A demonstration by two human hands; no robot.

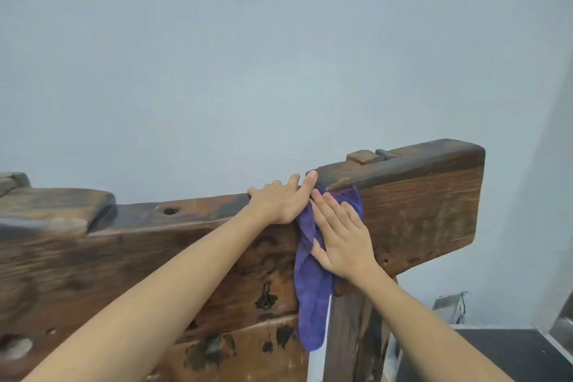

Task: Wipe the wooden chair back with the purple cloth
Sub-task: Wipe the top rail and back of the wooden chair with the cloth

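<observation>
Head view: purple cloth (pixel 310 282) hangs down the wooden chair back (pixel 418 214), pinned beneath the flat, straight fingers of the right hand (pixel 342 235), likely for broad wiping pressure; left hand (pixel 277 203) just beside rests released on the top edge, probably bracing

Purple cloth (pixel 313 282) against wooden chair back (pixel 418 211).

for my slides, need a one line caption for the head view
Right hand presses purple cloth on wooden chair back; left hand rests on top.
</observation>
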